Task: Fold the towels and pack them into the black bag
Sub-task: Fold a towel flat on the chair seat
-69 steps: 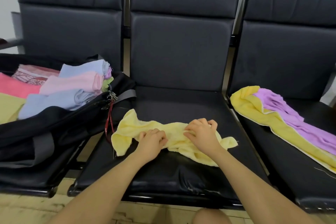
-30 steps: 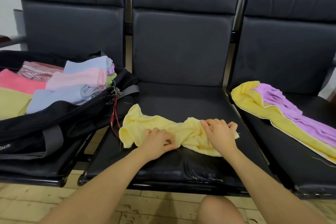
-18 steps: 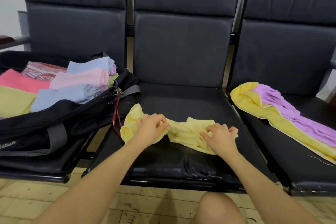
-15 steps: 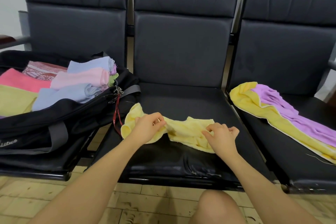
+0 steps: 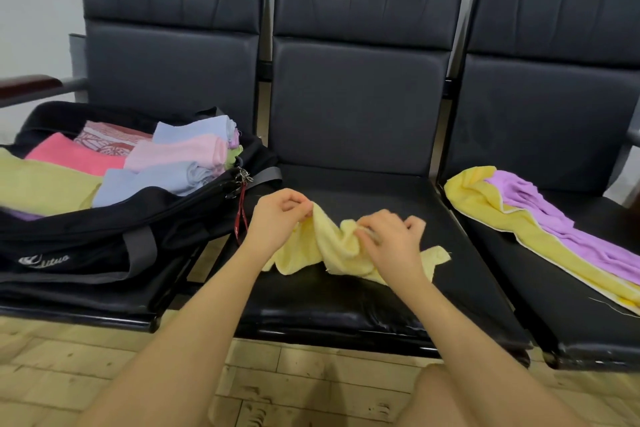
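- A row of three black padded seats (image 5: 360, 107) runs across the view, above a pale tiled floor (image 5: 62, 367).
- The black bag (image 5: 104, 239) sits open on the left-hand seat, its rim reaching the edge of the middle seat; a red strap (image 5: 239, 215) hangs from its zip pulls.
- Inside the bag lie folded towels (image 5: 173, 152) in pale blue, pink, coral, olive-yellow and a red pattern, packed side by side.
- On the right-hand seat a yellow towel (image 5: 485, 208) lies unfolded with a purple towel (image 5: 561, 222) spread on top of it.
- A small pale yellow towel (image 5: 332, 253) lies crumpled on the front half of the middle seat, partly lifted between both hands.
- The left hand (image 5: 277, 222) pinches the towel's upper left edge between thumb and curled fingers, raising it off the seat.
- The right hand (image 5: 391, 243) grips a bunched fold near the towel's middle, fingers curled into the cloth.
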